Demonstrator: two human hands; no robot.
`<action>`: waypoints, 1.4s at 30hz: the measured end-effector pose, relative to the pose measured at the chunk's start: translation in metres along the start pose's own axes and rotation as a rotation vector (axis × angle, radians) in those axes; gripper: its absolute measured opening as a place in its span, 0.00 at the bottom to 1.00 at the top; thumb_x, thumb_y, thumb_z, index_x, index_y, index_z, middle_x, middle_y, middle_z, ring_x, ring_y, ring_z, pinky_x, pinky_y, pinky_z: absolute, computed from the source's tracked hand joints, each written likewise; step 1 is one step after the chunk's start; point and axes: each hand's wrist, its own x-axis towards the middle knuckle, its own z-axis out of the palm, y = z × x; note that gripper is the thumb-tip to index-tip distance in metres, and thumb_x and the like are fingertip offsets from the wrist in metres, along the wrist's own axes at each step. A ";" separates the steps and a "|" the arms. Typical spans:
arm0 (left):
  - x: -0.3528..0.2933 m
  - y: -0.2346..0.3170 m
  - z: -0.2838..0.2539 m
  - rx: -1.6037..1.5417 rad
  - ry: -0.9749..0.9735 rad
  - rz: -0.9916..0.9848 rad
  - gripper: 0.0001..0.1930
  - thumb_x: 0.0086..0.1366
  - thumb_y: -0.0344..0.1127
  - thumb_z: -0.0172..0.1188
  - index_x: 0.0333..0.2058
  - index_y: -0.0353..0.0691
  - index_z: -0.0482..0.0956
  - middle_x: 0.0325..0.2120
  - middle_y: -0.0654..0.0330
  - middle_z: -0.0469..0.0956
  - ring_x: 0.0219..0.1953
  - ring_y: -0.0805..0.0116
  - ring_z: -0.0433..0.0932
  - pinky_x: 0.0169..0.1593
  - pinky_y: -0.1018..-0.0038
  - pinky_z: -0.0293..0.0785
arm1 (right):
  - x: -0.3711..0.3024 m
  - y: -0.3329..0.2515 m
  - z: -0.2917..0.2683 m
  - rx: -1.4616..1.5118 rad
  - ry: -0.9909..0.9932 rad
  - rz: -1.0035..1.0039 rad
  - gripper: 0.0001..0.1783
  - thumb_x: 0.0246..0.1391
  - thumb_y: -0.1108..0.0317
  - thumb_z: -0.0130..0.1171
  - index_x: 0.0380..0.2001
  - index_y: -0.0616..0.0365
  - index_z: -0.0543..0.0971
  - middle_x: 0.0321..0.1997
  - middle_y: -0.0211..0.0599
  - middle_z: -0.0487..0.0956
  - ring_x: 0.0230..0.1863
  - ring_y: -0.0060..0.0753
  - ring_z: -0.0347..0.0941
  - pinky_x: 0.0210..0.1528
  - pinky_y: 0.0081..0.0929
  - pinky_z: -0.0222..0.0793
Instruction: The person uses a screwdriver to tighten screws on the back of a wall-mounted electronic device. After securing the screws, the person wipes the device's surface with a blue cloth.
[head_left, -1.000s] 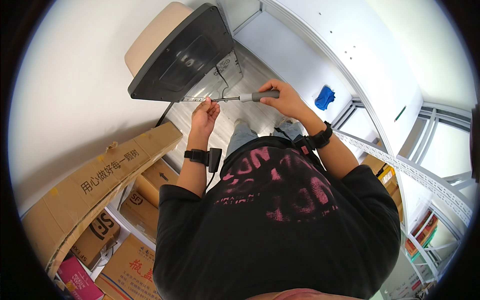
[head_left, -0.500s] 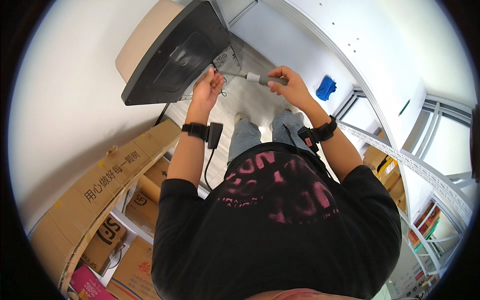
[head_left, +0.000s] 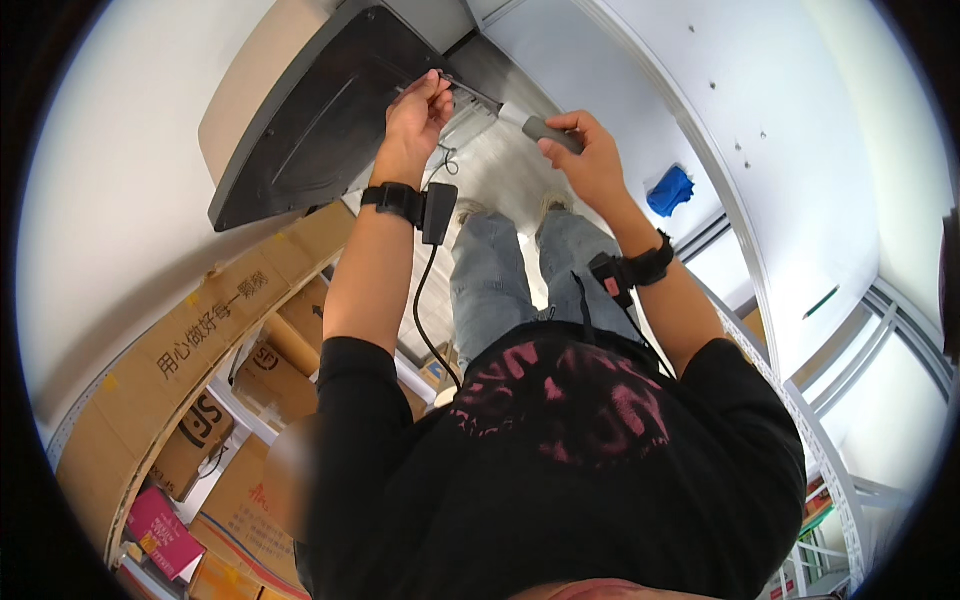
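Observation:
My right hand (head_left: 592,155) is closed round the dark grey handle of a screwdriver (head_left: 548,132), which has a pale collar. Its thin shaft slants up and left to the fingertips of my left hand (head_left: 420,112). That hand's thumb and index finger are pinched together at the shaft's tip, and whatever lies between them is too small to make out. Just behind and left of my left hand stands a large black plastic panel (head_left: 300,135) with moulded ridges, backed by a beige part (head_left: 245,95). A thin dark cable (head_left: 449,163) loops below the left hand.
Shelves of cardboard boxes (head_left: 265,385) stand at the left, edged by a long flattened carton (head_left: 150,400). A blue bundle (head_left: 670,190) lies on the white surface at the right, with a green pen-like stick (head_left: 821,302) farther right. White metal framing (head_left: 690,110) bounds that side.
Both hands have moved farther up in the view, and the screwdriver tilts more steeply. My left thumb and index finger have come together at its tip. The whole view has shifted slightly.

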 end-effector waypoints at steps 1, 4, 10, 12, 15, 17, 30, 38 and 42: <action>-0.001 0.001 0.005 0.034 0.037 0.044 0.06 0.63 0.34 0.62 0.36 0.39 0.80 0.27 0.62 0.80 0.25 0.74 0.76 0.29 0.78 0.75 | 0.005 0.002 0.002 0.004 0.007 -0.027 0.14 0.51 0.73 0.63 0.42 0.61 0.74 0.31 0.32 0.76 0.29 0.20 0.70 0.34 0.19 0.68; 0.002 0.003 0.013 0.011 0.069 0.060 0.06 0.65 0.36 0.60 0.36 0.40 0.79 0.27 0.65 0.77 0.27 0.75 0.73 0.32 0.78 0.73 | 0.005 0.002 0.014 -0.012 0.024 -0.065 0.14 0.51 0.74 0.63 0.42 0.61 0.73 0.33 0.32 0.76 0.33 0.20 0.70 0.36 0.19 0.68; 0.004 0.003 0.013 -0.055 0.012 0.031 0.08 0.66 0.38 0.59 0.37 0.40 0.79 0.27 0.66 0.77 0.27 0.76 0.73 0.31 0.78 0.73 | 0.002 0.011 0.022 -0.029 0.008 -0.043 0.16 0.50 0.76 0.63 0.42 0.60 0.71 0.37 0.32 0.75 0.39 0.21 0.71 0.43 0.20 0.68; 0.005 0.003 0.011 -0.101 -0.005 0.018 0.07 0.65 0.36 0.60 0.36 0.40 0.80 0.28 0.64 0.79 0.25 0.76 0.74 0.29 0.79 0.73 | 0.001 0.007 0.024 -0.011 0.002 -0.018 0.17 0.50 0.76 0.64 0.42 0.60 0.71 0.38 0.33 0.75 0.40 0.22 0.71 0.43 0.20 0.68; 0.004 0.005 0.012 -0.112 -0.027 0.015 0.06 0.64 0.35 0.60 0.36 0.40 0.80 0.29 0.64 0.80 0.25 0.77 0.74 0.28 0.80 0.72 | 0.004 0.008 0.030 0.088 0.041 -0.042 0.17 0.45 0.75 0.67 0.39 0.60 0.73 0.34 0.35 0.74 0.35 0.27 0.71 0.40 0.25 0.68; 0.002 0.007 0.013 -0.086 -0.029 0.017 0.06 0.65 0.36 0.59 0.37 0.41 0.80 0.29 0.65 0.79 0.25 0.77 0.73 0.29 0.79 0.72 | 0.005 0.003 0.031 0.050 0.039 -0.030 0.17 0.45 0.75 0.67 0.38 0.60 0.72 0.34 0.35 0.75 0.36 0.27 0.71 0.41 0.25 0.68; -0.003 0.008 0.011 -0.040 -0.022 0.040 0.06 0.64 0.34 0.59 0.38 0.40 0.79 0.29 0.62 0.80 0.27 0.74 0.77 0.29 0.77 0.75 | 0.006 -0.012 0.037 0.065 -0.030 0.142 0.16 0.48 0.74 0.65 0.39 0.61 0.70 0.31 0.38 0.76 0.30 0.26 0.73 0.33 0.24 0.69; -0.018 0.014 0.014 0.183 -0.234 0.063 0.10 0.69 0.31 0.51 0.46 0.33 0.73 0.40 0.54 0.80 0.39 0.64 0.82 0.41 0.74 0.81 | 0.007 -0.011 0.039 0.111 -0.088 0.144 0.15 0.54 0.74 0.60 0.42 0.61 0.66 0.36 0.38 0.75 0.33 0.27 0.76 0.31 0.22 0.71; -0.013 0.015 0.014 0.296 -0.205 0.068 0.10 0.69 0.31 0.50 0.46 0.33 0.73 0.40 0.53 0.80 0.40 0.63 0.82 0.42 0.74 0.81 | 0.007 -0.012 0.040 0.179 -0.100 0.190 0.19 0.53 0.73 0.62 0.44 0.61 0.65 0.38 0.38 0.74 0.34 0.27 0.76 0.30 0.21 0.72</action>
